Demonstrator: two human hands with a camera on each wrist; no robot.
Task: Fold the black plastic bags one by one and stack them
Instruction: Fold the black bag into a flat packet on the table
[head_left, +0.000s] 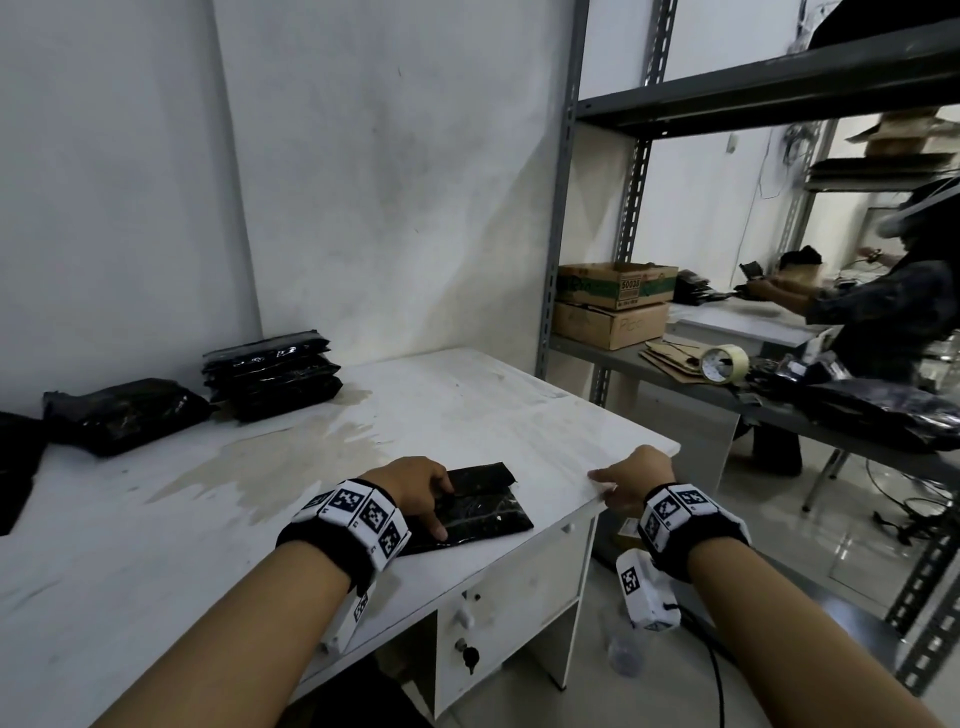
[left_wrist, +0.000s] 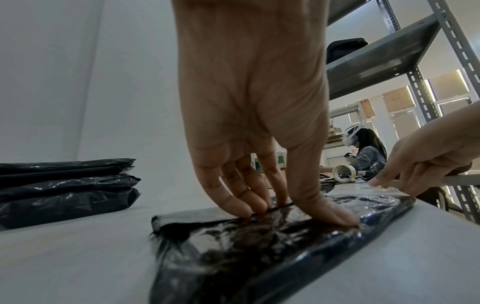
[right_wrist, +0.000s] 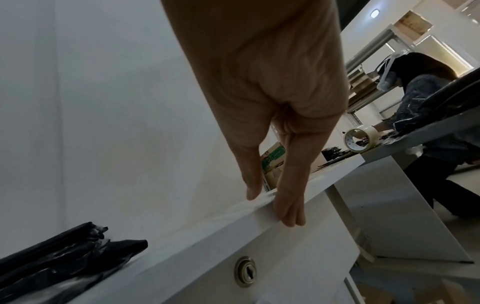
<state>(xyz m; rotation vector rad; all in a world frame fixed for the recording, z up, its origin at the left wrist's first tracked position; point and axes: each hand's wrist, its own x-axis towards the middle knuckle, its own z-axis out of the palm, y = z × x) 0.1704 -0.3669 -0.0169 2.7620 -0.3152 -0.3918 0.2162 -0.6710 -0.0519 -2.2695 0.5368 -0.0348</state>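
Pressing down on a folded black plastic bag (head_left: 470, 512), the left hand (head_left: 410, 486) lies flat with its fingers (left_wrist: 249, 202) nearly straight along the bag's upper fold and the thumb spread onto the glossy lower part. This bag rests near the front right corner of the white desk (head_left: 171, 519), close to the person. The right hand (head_left: 631, 480) sits at the desk's right edge, thumb on top and the other fingers (right_wrist: 288, 207) extended together against the side of the board; it holds nothing that can be made out, though a faint clear film may lie under the thumb.

Against the wall at the back of the desk stands a stack of folded bags (head_left: 272, 376), and just left of it lies a bulkier black bundle (head_left: 122, 415), with more black plastic at the far left edge. A brownish stain (head_left: 291, 462) spreads across the desktop between the stack and the hands. Below the desktop is a drawer lock (right_wrist: 245, 271).

To the right stands a grey metal shelf rack (head_left: 563, 208). On its lower shelf sit two cardboard boxes (head_left: 615, 304); the top one has green print and the number 50038, the lower one has faint handwriting I cannot read. A roll of clear tape (head_left: 722, 364) stands further along. Another person (head_left: 883, 306) works at a table beyond. Black-and-white square marker tags cover both wristbands (head_left: 353, 514).
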